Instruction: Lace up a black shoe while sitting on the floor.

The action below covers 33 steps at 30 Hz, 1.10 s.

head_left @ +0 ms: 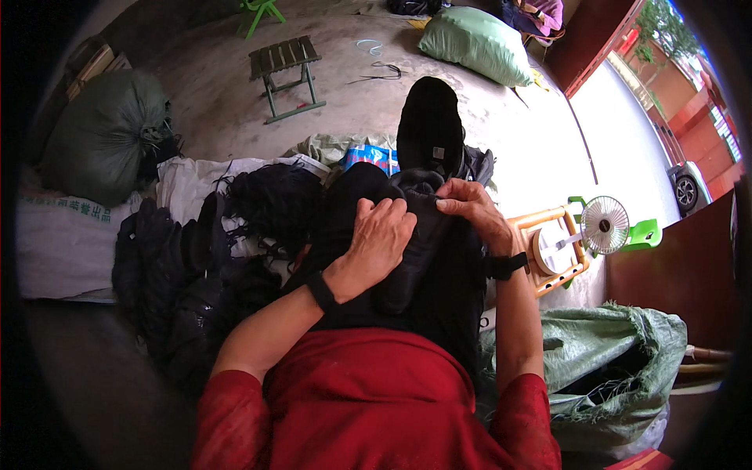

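Observation:
A black cloth piece shaped like a shoe upper [413,262] lies over my lap, its opening toward the far side. My right hand [472,210] pinches the rim of that opening between thumb and fingers. On the left side of the same piece, my left hand [374,243] is closed with its fingers curled; the fingertips are hidden, and what they grip does not show. Just beyond my hands stands a long black shoe-shaped piece [429,117] with a small pale label. Dark bands circle both wrists.
Black cloth pieces [168,270] and loose black strands [274,200] lie piled at left, near a tied green sack [106,137]. A folding stool [285,59] and a pale green sack [476,45] stand ahead. At right are a small fan [605,225] and an open woven sack [603,337].

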{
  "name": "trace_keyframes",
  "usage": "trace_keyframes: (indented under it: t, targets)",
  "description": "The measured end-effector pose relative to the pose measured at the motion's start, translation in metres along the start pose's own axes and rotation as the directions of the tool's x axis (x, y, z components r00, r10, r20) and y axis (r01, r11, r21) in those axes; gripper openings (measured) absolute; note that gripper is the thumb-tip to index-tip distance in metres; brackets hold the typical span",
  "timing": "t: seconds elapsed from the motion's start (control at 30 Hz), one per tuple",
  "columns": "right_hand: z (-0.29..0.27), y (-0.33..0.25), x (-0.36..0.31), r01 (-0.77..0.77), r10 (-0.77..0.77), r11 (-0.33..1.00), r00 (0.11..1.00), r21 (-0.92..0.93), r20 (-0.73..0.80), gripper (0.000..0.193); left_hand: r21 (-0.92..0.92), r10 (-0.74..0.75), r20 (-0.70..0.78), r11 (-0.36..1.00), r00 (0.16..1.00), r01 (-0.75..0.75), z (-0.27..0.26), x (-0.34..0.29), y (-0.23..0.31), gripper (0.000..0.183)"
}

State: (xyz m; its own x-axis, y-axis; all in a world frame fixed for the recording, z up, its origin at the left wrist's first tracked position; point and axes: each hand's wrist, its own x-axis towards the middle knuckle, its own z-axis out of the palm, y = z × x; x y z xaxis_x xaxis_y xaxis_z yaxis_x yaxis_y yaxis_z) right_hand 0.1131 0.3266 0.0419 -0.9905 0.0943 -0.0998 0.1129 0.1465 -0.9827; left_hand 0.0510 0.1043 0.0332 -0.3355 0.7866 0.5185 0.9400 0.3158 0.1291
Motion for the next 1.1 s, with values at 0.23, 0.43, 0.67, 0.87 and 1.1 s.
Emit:
trace_keyframes:
  t: [0.23, 0.43, 0.67, 0.87, 1.1]
  targets:
    - [-0.001, 0.001, 0.000, 0.021, -0.021, 1.000, 1.000, -0.007, 0.006, 0.018, -0.408, -0.129, 0.146, 0.896, 0.981, 0.178, 0.016, 0.000, -0.012, 0.004]
    - [0.001, 0.002, 0.000, -0.017, 0.017, 1.000, 1.000, -0.022, -0.002, 0.015, -0.306, -0.259, 0.004, 0.919, 0.966, 0.248, 0.013, -0.011, 0.008, 0.007]
    - [0.003, 0.002, -0.003, -0.012, 0.012, 1.000, 1.000, -0.001, -0.028, 0.016, -0.247, -0.250, -0.072, 0.943, 0.966, 0.225, 0.019, -0.008, 0.014, 0.007]
    - [0.002, 0.003, -0.001, 0.017, -0.018, 1.000, 0.999, -0.010, -0.027, 0.016, -0.341, -0.296, 0.047, 0.893, 0.954, 0.293, 0.024, -0.004, 0.010, 0.004]
    - [0.004, 0.002, -0.003, 0.042, -0.042, 0.999, 0.999, -0.018, -0.034, 0.016, -0.344, -0.248, -0.078, 0.916, 0.966, 0.207, 0.017, -0.012, 0.011, 0.016]
